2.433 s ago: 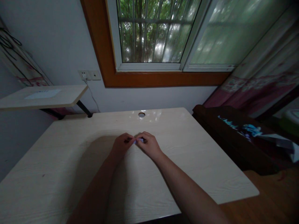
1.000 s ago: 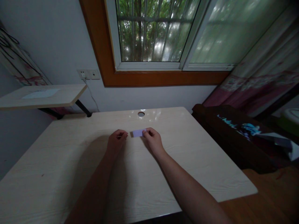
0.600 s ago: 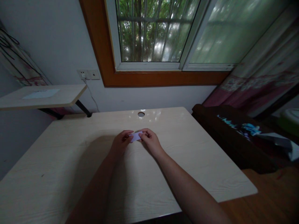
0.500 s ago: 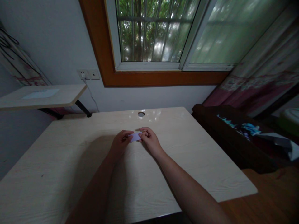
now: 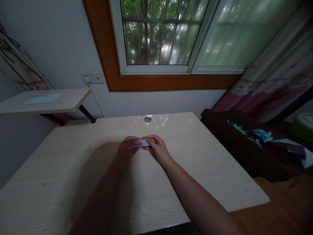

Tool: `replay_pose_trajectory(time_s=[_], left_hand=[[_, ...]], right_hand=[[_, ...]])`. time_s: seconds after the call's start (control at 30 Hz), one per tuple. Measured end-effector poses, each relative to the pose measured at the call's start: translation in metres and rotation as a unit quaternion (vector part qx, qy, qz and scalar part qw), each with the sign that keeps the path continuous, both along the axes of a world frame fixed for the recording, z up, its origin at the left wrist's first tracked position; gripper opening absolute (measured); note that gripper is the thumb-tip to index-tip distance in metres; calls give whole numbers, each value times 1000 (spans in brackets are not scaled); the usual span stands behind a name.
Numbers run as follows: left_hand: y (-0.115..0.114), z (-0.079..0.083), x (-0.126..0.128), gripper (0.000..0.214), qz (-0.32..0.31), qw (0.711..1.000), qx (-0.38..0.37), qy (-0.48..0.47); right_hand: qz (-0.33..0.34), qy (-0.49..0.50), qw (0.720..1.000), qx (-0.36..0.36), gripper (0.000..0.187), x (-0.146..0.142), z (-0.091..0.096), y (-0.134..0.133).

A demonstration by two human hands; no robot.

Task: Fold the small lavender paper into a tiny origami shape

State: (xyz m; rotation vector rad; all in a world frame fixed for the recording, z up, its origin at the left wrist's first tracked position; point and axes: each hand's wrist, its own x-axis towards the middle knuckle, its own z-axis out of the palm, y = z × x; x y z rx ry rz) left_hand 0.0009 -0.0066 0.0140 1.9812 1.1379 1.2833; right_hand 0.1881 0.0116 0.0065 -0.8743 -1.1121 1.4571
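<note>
A small piece of light purple paper (image 5: 144, 143) is held between my two hands over the desk (image 5: 195, 182). My left hand (image 5: 126, 147) is closed on its left end, with thumb and fingers pinching it. At the other end my right hand (image 5: 156, 146) pinches the paper between thumb and fingers. The fingers cover both ends, so only a narrow middle part shows. Whether the paper is folded is too small to tell.
A round cable hole (image 5: 147, 120) lies near the desk's back edge. To the left, a raised shelf (image 5: 73, 101) stands on black legs. Beyond the desk's right side is a dark brown piece of furniture (image 5: 220, 137) with assorted items on it. A window (image 5: 158, 39) is ahead.
The paper now shows as a narrower strip. My left thumb and fingers have shifted along it, and my right fingers have moved slightly. Both forearms stay in place.
</note>
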Motion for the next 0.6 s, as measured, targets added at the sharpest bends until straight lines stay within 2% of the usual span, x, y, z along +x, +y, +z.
replay_pose_trajectory(time_s=[0.1, 0.2, 0.3, 0.4, 0.6], left_hand=[[1, 2, 0, 17, 30, 999, -20, -19], [0, 2, 0, 21, 55, 996, -65, -20], [-2, 2, 0, 24, 77, 991, -113, -17], [-2, -1, 0, 27, 72, 986, -146, -46], [1, -11, 3, 41, 27, 973, -189, -133]], right_hand=[[3, -17, 1000, 12, 27, 0, 0, -1], [-25, -77, 996, 34, 31, 2, 4, -3], [-68, -143, 983, 95, 29, 4, 8, -4], [-68, -167, 974, 137, 24, 4, 8, -5], [-28, -122, 989, 72, 21, 1, 1, -3]])
